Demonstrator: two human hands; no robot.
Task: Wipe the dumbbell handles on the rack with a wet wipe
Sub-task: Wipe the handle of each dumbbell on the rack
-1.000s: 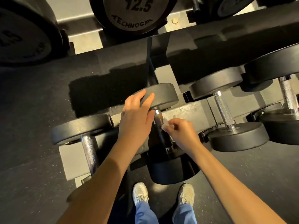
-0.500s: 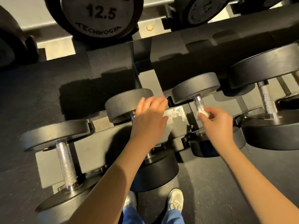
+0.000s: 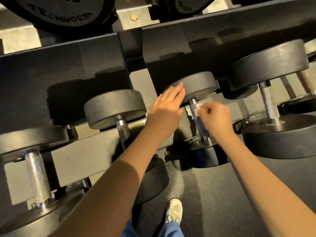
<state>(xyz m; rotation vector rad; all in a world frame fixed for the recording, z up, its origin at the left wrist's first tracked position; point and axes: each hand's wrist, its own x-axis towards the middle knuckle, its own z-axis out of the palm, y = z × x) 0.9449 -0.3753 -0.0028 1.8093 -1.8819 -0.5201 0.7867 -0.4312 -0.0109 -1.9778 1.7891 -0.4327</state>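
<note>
Black dumbbells with knurled chrome handles lie in a row on the low rack (image 3: pixel 89 156). My right hand (image 3: pixel 216 118) pinches a small white wet wipe (image 3: pixel 198 106) against the upper part of the middle dumbbell's handle (image 3: pixel 199 122). My left hand (image 3: pixel 166 108) lies with straight fingers on the far head (image 3: pixel 196 84) of that same dumbbell. Left of it is a dumbbell whose handle (image 3: pixel 124 129) my left forearm partly hides. Farther left another handle (image 3: pixel 38 177) shows fully. A larger dumbbell with its handle (image 3: pixel 269 103) stands to the right.
An upper rack beam (image 3: pixel 222 41) crosses above, with big dumbbell heads (image 3: pixel 65 12) marked TECHNOGYM on the shelf over it. The dark speckled floor (image 3: pixel 213 202) lies below, where my white shoe (image 3: pixel 174 211) and blue trouser legs show.
Both hands moved one dumbbell to the right. The right hand with the wipe went from the earlier handle to this one, and the left hand shifted onto this dumbbell's far head.
</note>
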